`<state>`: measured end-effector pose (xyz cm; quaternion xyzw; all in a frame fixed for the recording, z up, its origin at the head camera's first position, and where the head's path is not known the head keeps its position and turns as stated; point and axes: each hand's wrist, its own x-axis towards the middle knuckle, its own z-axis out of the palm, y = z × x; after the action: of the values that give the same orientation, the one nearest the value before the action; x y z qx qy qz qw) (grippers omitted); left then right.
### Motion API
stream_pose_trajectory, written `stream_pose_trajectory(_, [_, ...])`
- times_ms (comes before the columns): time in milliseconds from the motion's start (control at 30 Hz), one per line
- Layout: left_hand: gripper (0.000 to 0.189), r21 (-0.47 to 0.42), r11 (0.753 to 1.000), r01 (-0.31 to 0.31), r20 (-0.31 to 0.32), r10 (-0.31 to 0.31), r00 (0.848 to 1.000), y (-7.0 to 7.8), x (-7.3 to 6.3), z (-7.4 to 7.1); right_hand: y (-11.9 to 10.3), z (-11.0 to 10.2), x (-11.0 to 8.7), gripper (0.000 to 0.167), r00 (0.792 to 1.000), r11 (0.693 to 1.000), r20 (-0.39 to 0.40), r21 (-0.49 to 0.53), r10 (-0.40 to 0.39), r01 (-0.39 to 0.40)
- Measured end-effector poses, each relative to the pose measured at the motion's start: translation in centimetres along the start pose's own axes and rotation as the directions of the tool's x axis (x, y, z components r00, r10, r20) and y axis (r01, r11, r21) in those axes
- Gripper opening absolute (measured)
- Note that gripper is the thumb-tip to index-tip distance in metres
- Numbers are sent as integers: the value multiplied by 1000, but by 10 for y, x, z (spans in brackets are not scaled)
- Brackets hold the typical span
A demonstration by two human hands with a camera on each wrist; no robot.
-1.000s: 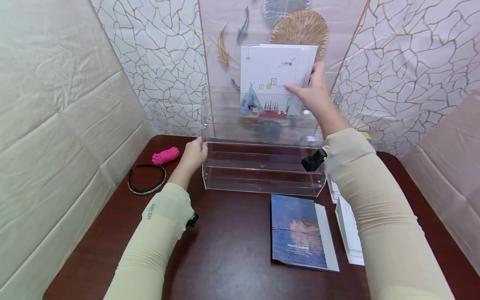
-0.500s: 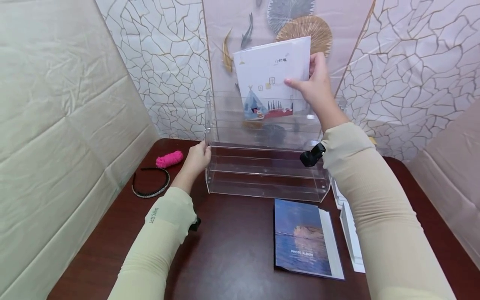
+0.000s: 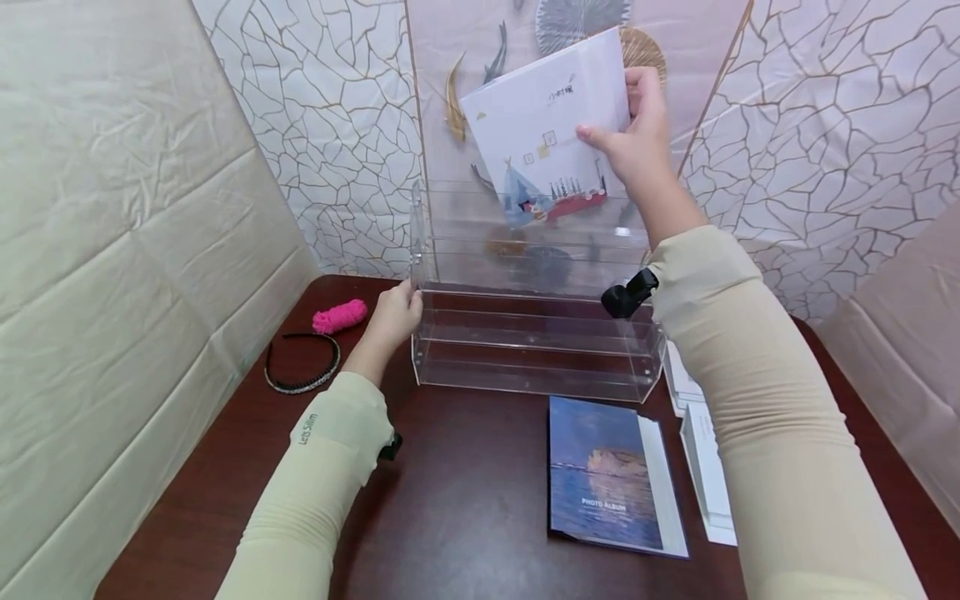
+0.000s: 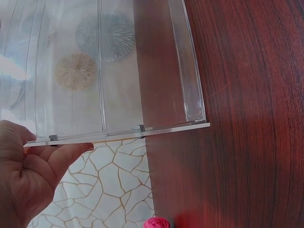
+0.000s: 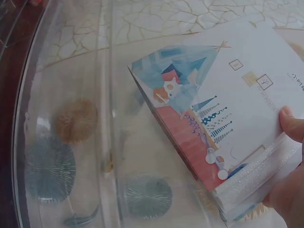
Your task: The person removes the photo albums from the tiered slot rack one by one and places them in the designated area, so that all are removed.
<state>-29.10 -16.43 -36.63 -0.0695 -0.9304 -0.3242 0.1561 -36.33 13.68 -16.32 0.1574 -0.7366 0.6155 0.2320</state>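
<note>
A white album [image 3: 517, 117] with a drawn blue tent on its cover is tilted above the clear acrylic rack [image 3: 525, 388], its right side raised. My right hand [image 3: 639, 137] grips the album's right edge, thumb on the cover and fingers behind. In the right wrist view, the album [image 5: 190, 118] has a shiny clear strip near my thumb. Its bottom corner overlaps the rack's top tier in the head view; whether they touch, I cannot tell. My left hand [image 3: 396, 317] holds the rack's left side panel, thumb and fingers on either side in the left wrist view.
On the brown table, a blue photo album [image 3: 607, 475] lies in front of the rack. White books [image 3: 708, 471] lie at the right, partly behind my right sleeve. A pink yarn bundle [image 3: 340, 317] and a black headband [image 3: 303, 387] lie at the left. Patterned fabric walls stand behind.
My right hand has raised the white album, and it has gone from upright to tilted, its right side higher. My left hand stays on the rack's side panel.
</note>
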Motion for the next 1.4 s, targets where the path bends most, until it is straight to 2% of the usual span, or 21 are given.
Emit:
stream_pose_trajectory(267, [19, -2, 1000, 17, 0, -17, 1000, 1, -2, -2, -14, -14, 1, 58, 999, 996, -22, 90, 28, -26])
stream_pose_trajectory(600, [21, -8, 1000, 27, 16, -27, 1000, 1, -3, 1, -25, -25, -2, 53, 996, 968, -86, 250, -12, 33])
stream_pose_trajectory(867, [22, -2, 1000, 24, 17, -23, 1000, 0, -5, 2, -40, -31, -16, 48, 996, 959, -92, 282, -16, 41])
stream_pose_trajectory(1000, [21, 4, 1000, 14, 5, -14, 1000, -1, -5, 2, -47, -32, -29, 41, 994, 938, -96, 335, -56, 86])
stream_pose_trajectory(1200, [21, -1, 1000, 11, 7, -11, 1000, -1, -3, 1, -55, -23, -62, 39, 981, 883, -82, 426, -176, 194])
stream_pose_trajectory(1300, [20, -4, 1000, 2, 5, -2, 1000, 0, -2, 0, -56, -15, -83, 39, 978, 869, -66, 449, -199, 207])
stream_pose_trajectory(1400, [20, -1, 1000, -2, 0, 2, 1000, 2, -1, -1, -47, -5, -103, 41, 977, 864, -40, 459, -211, 205])
